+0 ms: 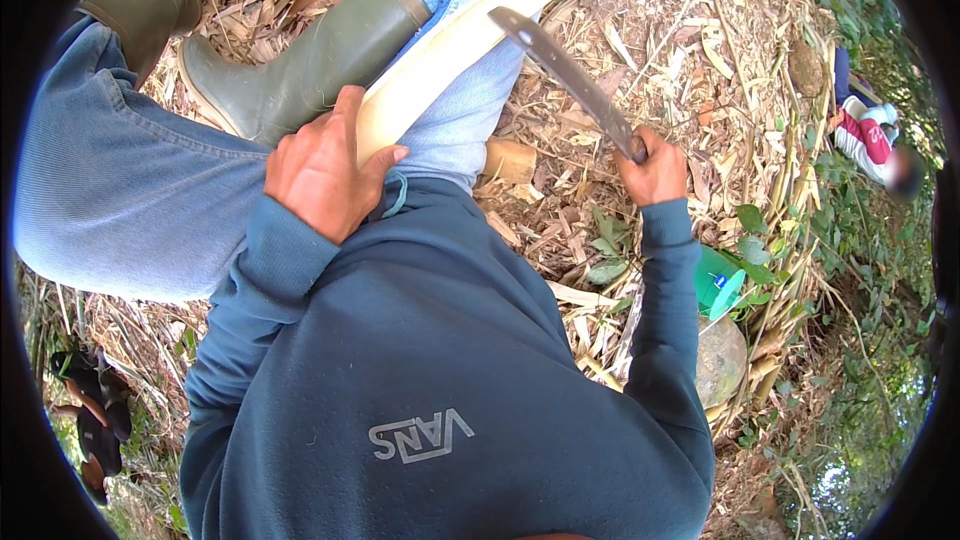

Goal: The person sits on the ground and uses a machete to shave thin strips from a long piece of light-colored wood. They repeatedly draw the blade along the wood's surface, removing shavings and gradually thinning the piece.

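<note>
A long pale strip of split wood [470, 35] slants across my thigh, its far end pointing up and to the right. Near its lower end my left hand [325, 168] grips it, thumb on one side and fingers on the other. My right hand [655, 172] is closed round the handle of a machete [572, 78]. The dark blade points up and left, its tip close to the strip's right edge; whether they touch I cannot tell. A short wood block [510, 160] lies beside my leg, between the two hands.
Wood shavings [690, 70] and dry leaves cover the ground. Green rubber boots [320, 65] are at the upper left. By my right forearm are a green plastic container [716, 282] and a rounded stone [722, 360]. One person [868, 135] is at the far right, another [95, 405] at the lower left.
</note>
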The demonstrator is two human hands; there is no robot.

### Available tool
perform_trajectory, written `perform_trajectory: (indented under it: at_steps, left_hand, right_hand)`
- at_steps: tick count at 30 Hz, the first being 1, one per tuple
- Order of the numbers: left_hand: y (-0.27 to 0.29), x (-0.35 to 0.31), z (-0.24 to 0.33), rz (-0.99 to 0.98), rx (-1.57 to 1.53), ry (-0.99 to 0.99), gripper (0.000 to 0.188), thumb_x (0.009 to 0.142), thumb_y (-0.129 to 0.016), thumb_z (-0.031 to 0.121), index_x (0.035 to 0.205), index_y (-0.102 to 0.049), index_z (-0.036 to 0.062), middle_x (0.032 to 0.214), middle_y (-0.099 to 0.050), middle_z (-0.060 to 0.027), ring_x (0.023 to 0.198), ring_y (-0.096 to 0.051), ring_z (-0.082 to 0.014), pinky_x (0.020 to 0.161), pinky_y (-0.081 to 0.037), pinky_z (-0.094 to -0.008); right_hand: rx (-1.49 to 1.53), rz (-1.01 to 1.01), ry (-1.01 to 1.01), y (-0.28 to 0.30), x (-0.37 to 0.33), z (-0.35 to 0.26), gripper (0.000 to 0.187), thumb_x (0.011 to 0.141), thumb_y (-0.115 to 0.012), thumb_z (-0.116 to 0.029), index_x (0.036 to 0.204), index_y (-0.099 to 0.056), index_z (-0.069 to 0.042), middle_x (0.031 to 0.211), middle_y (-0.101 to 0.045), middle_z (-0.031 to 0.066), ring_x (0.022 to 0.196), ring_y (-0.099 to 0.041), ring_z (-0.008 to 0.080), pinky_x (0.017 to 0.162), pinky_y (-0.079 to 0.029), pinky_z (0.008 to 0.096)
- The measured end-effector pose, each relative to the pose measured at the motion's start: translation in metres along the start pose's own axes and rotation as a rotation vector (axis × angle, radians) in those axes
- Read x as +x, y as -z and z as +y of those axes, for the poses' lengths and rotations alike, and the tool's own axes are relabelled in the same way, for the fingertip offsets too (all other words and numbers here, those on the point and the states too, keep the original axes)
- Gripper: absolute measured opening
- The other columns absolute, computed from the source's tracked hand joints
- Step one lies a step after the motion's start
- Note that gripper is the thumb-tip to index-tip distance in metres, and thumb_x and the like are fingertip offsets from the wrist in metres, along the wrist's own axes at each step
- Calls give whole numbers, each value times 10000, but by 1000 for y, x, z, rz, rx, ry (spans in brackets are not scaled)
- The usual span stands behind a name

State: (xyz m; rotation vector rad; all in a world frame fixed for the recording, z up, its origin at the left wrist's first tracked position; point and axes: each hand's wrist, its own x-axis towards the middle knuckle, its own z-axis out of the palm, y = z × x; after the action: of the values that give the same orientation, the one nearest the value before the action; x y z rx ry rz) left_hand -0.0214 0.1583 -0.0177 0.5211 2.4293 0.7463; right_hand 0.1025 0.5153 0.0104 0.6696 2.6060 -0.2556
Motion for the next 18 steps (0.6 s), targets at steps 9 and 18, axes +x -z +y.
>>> perform_trajectory:
  at_steps: [9, 18]
  left_hand:
    - [-1, -1, -1, 27, 2, 6, 581, 809, -793, 366, 1209, -522, 43, 839, -692, -238, 779, -673, -440, 667, -523, -508]
    - [2, 1, 8, -3, 52, 45, 533, 813, -786, 316, 1186, -518, 47, 905, -702, -198, 832, -679, -415, 691, -530, -502]
  right_hand:
    - [47, 12, -40, -11, 37, 24, 239, 778, -648, -253, 828, -679, -20, 571, -570, 194, 548, -583, 362, 605, -480, 446]
    - [18, 35, -75, -16, 44, 22, 229, 774, -646, -246, 800, -651, -18, 594, -592, 189, 590, -603, 393, 632, -479, 480]
